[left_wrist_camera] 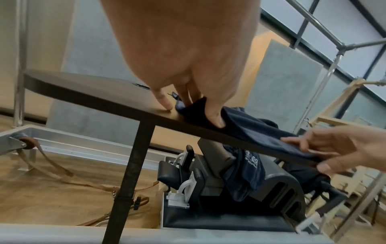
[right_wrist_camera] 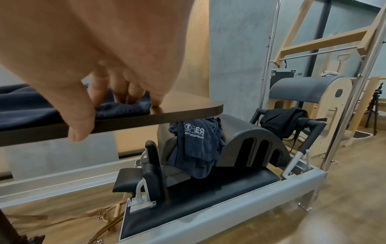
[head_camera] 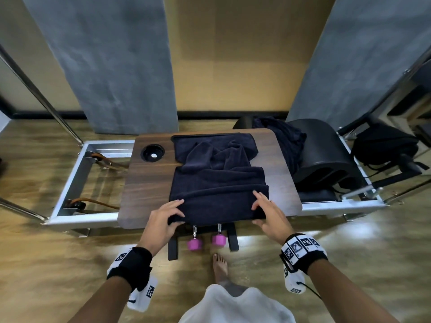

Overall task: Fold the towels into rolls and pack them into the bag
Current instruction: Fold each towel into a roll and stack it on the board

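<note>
A dark navy towel (head_camera: 219, 183) lies on the brown wooden table (head_camera: 149, 183), rumpled at its far end and folded thick along the near edge. My left hand (head_camera: 178, 214) pinches the near left end of that fold, thumb in front and fingers on top (left_wrist_camera: 196, 105). At the near right end my right hand (head_camera: 255, 207) holds the fold with curled fingers on top and the thumb over the table edge (right_wrist_camera: 108, 112). A second navy towel (head_camera: 286, 141) with white print hangs behind the table. The black bag (head_camera: 384, 145) sits on the bar at the far right.
The table stands over a silver reformer frame (head_camera: 77, 183). A round cup hole (head_camera: 152, 153) is at the table's far left. A black arc barrel (head_camera: 326, 155) is to the right. Pink dumbbells (head_camera: 194, 244) and my bare foot (head_camera: 220, 266) are on the floor below.
</note>
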Tool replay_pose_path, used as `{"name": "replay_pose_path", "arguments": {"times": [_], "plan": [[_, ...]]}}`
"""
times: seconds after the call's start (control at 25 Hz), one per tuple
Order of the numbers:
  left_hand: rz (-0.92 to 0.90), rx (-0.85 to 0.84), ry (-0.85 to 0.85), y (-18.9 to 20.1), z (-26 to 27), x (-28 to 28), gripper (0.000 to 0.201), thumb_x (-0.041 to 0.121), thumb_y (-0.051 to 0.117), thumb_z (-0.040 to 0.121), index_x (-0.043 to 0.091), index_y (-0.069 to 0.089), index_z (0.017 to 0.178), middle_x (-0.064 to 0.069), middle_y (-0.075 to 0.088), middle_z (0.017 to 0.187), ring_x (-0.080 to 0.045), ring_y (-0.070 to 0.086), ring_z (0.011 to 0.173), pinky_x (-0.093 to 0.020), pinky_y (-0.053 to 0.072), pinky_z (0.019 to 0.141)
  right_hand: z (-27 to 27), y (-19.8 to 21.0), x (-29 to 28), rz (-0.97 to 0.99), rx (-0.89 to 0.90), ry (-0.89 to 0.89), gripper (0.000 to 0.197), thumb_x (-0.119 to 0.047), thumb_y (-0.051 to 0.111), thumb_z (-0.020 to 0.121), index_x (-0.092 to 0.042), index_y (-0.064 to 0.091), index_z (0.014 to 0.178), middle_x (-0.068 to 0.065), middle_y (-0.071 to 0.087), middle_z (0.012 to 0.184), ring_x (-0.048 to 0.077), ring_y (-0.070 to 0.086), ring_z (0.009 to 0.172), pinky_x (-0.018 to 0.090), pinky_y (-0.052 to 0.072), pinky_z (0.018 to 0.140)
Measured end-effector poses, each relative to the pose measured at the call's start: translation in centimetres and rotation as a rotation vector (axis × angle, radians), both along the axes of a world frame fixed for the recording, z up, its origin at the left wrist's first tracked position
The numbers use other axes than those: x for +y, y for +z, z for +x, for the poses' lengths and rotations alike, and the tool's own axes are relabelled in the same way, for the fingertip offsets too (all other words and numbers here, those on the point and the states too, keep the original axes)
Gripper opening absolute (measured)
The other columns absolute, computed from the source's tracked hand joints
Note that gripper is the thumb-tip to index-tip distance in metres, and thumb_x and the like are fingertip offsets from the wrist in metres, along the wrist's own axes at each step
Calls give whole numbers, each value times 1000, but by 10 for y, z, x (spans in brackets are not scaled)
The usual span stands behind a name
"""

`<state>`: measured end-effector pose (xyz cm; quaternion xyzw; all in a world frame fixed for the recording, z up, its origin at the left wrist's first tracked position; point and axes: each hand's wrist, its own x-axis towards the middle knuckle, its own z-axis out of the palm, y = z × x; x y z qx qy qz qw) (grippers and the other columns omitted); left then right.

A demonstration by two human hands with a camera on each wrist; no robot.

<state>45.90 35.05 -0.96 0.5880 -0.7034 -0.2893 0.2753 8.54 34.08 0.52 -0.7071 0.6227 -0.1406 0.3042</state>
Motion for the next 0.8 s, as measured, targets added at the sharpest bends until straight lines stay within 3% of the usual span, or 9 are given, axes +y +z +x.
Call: {"name": "replay_pose_path", "arguments": {"times": [0.08,0.2,0.28,0.44,0.56,0.64,0.72,0.8], "plan": [[21,202,100,2,4,-9,28,-9,80,85,18,79,93,3,78,118,-13,71,117,-38,55,105,-5,2,-3,-12,-29,18,23,-1,75,90,-18,64,101,-6,43,163,13,33,154,35,26,126],[55,340,198,10,8,-34,22,2,78,92,24,81,93,11,80,93,-2,73,91,-36,59,89,-12,16,-23,-50,-96,-90,12,-6,69,98,-15,74,103,-1,72,131,16,63,127,28,45,110],[36,422,241,18,5,-56,21,4,76,94,25,80,92,7,80,92,-7,73,89,-39,59,87,-16,31,-47,-130,-133,-155,14,-8,68,99,-16,76,106,-4,76,105,12,69,103,31,53,96],[-60,495,323,42,-8,-115,17,8,73,98,22,81,97,5,81,95,-13,75,95,-35,59,85,-17,65,-121,-298,-230,-276,8,-10,76,94,-16,81,95,-19,72,85,-13,66,87,5,45,83],[-125,499,413,58,-15,-173,9,14,73,100,14,80,104,3,80,97,-13,75,97,-33,57,87,-18,85,-190,-297,-287,-304,6,-17,80,91,-22,82,91,-17,76,86,-6,69,89,13,49,84],[-133,491,492,65,-18,-211,9,17,73,100,11,78,103,0,80,95,-12,73,92,-32,56,87,-22,90,-234,-225,-392,-256,14,-9,80,90,-23,82,93,-12,78,92,1,72,94,14,51,86],[-97,444,556,62,-19,-242,13,21,74,99,8,78,100,-4,79,93,-15,71,88,-32,54,86,-25,88,-271,-147,-456,-226,23,4,75,90,-15,81,101,-1,79,97,15,74,103,16,54,89],[-28,363,612,50,-21,-271,16,18,76,98,3,77,97,-11,78,94,-25,71,91,-38,54,89,-24,78,-304,-84,-392,-270,21,6,75,89,-9,81,102,8,79,98,26,74,104,30,58,96]]}}
